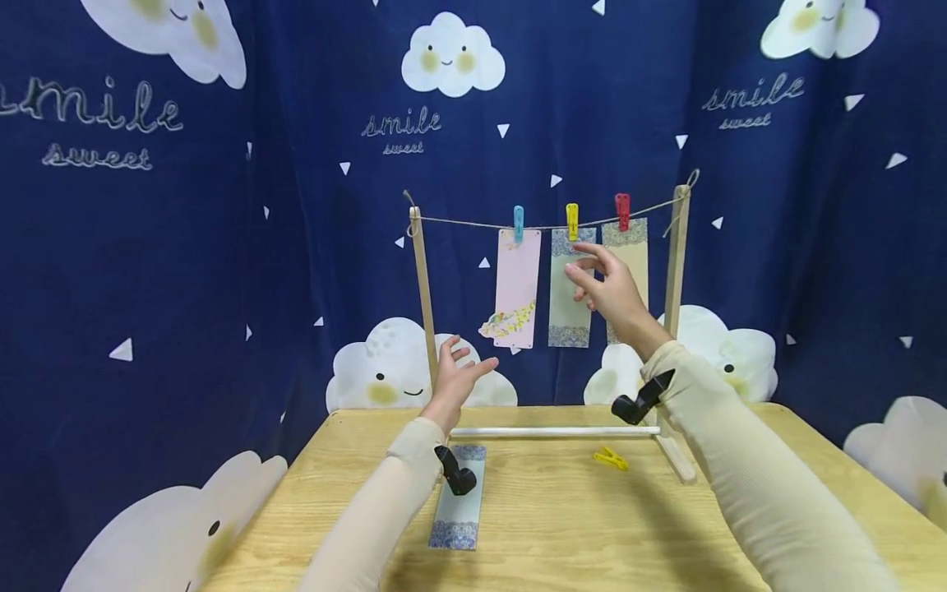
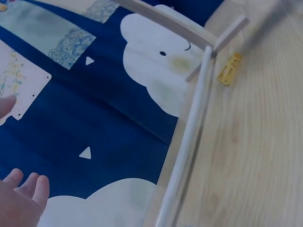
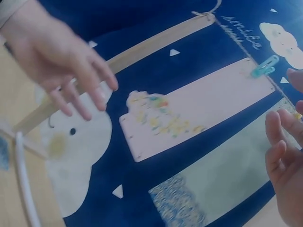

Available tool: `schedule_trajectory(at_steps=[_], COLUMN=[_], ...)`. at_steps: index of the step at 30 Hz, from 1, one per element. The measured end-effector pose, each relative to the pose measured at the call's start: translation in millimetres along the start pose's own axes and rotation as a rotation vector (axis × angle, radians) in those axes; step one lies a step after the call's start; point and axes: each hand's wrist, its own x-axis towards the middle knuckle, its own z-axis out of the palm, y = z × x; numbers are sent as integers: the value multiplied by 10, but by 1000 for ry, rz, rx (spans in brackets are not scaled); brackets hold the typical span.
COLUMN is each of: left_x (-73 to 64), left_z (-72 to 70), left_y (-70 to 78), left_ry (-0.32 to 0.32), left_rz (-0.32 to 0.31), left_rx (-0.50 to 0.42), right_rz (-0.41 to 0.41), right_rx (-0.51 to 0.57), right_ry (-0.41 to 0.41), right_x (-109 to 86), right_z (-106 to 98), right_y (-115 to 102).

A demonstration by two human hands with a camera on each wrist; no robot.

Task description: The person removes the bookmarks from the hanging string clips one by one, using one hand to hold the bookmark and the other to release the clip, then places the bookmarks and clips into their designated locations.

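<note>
Three up on the line, one apparently left to hang.
From the left, the left hand spreads, empty; below it a lace-patterned card lies flat on the wood-grained table. Mid-frame, a pink card with a scalloped floral corner and a pale green card hang from twine; the right hand, apart, bends empty fingers before the green. Lower right of centre, a yellow plastic clip lies loose; above hangs a cream card.

Free gap between left post and pink card, string above
</note>
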Motion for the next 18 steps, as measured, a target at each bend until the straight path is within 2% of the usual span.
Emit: schedule_trajectory(at_steps=[3, 11, 15, 18], left_x=[65, 133, 190, 238], left_z=[18, 146, 231, 297], left_y=[20, 54, 77, 75], left_ry=[-18, -49, -46, -54], left_rz=[19, 36, 48, 52], left_rx=[-39, -95, -141, -161], right_rz=[-35, -126, -154, -145], right_rx=[3, -191, -200, -187], right_ry=[36, 39, 48, 53], right_x=[116, 340, 457, 549], right_z=[10, 114, 193, 234], right_y=[-51, -134, -200, -245])
